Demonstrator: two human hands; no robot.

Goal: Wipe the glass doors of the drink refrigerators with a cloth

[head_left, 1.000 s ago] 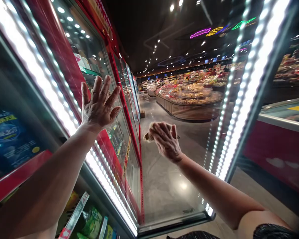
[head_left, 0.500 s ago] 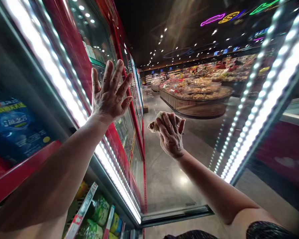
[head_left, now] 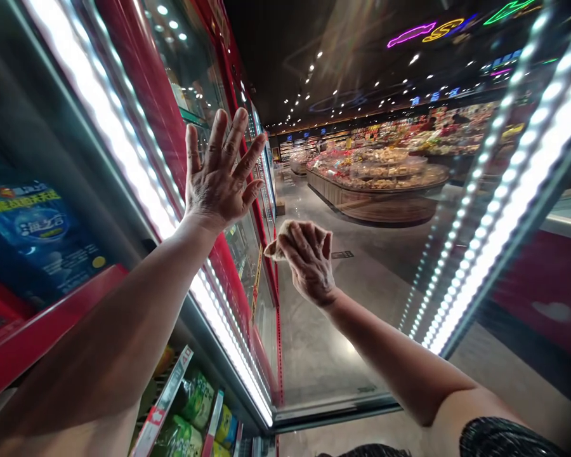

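Observation:
My left hand is raised with its fingers spread wide, its palm toward the red frame of the display fridge. My right hand is closed round a crumpled beige cloth and presses it against the glass of the open fridge door. The door swings out to my right, and its lit edge strips run up both sides of the pane.
Packaged goods and a blue printed pack sit on the fridge shelves at left. Through the glass I see the shop floor, a round food display counter and neon signs overhead.
My left hand has risen and shifted right along the fridge frame. My right hand with the cloth went up, then slid left and slightly down on the glass.

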